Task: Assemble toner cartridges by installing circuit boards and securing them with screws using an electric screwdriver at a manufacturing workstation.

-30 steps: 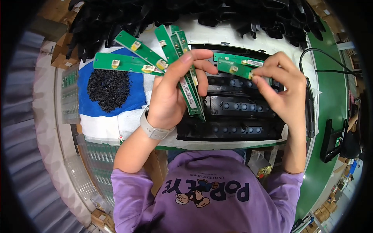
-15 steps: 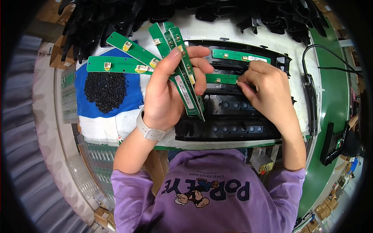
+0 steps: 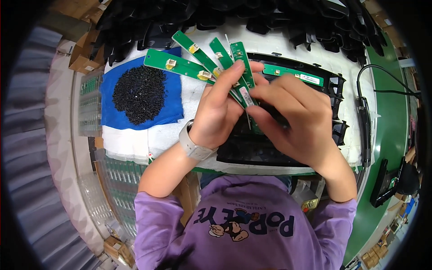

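Black plastic parts (image 3: 252, 11) crowd the far edge of the white-covered table (image 3: 126, 140), and by its left edge a blue cloth (image 3: 110, 118) bears a heap of small black pieces (image 3: 138, 94). The person's left hand (image 3: 220, 108) pinches a fan of green circuit boards (image 3: 177, 63) under its thumb, above the table's middle. The right hand (image 3: 297, 117) has thumb and forefinger parted at the fan's near end; whether they grip one, I can't tell. Another green board (image 3: 288, 73) lies in a black housing (image 3: 330, 81) toward the far right corner.
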Available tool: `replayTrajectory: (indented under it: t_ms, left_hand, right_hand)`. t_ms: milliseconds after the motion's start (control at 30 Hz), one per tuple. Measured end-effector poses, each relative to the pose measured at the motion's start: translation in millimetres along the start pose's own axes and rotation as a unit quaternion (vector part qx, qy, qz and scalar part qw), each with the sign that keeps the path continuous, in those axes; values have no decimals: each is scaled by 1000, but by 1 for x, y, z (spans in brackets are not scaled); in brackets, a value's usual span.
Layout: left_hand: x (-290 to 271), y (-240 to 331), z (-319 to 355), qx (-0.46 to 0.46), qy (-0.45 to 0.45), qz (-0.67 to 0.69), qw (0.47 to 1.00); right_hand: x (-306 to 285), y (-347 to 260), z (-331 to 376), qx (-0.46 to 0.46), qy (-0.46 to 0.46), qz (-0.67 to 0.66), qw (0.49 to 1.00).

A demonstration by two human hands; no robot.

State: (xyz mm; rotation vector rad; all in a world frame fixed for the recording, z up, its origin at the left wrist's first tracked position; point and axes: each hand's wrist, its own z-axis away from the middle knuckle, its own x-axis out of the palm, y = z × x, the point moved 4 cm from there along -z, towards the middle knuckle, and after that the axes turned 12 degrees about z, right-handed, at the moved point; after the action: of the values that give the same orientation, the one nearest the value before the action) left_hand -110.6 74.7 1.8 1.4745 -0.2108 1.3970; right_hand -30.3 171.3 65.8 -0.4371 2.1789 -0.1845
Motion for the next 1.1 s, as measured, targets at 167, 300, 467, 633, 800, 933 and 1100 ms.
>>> replayTrajectory:
  t_ms: [167, 300, 467, 633, 800, 933, 1100]
  left_hand:
    - [-2, 0, 1, 34, -28, 17, 999]
    - [-4, -2, 1, 36, -34, 28, 998]
    - [-1, -1, 4, 50, -28, 14, 998]
    - [7, -2, 2, 73, -52, 31, 995]
    - [2, 0, 2, 70, -15, 24, 997]
    - [0, -2, 3, 51, -38, -61, 996]
    - [6, -4, 5, 50, -56, -160, 984]
  right_hand:
    - [17, -1, -10, 44, -17, 111, 993]
    - [13, -10, -14, 2, 1, 198, 980]
    - [13, -6, -13, 37, -13, 162, 986]
    - [7, 10, -10, 112, 56, 52, 991]
    - [-4, 18, -7, 162, 52, 29, 985]
    - [-17, 21, 2, 172, 28, 46, 984]
    - [-33, 23, 12, 158, -18, 91, 983]
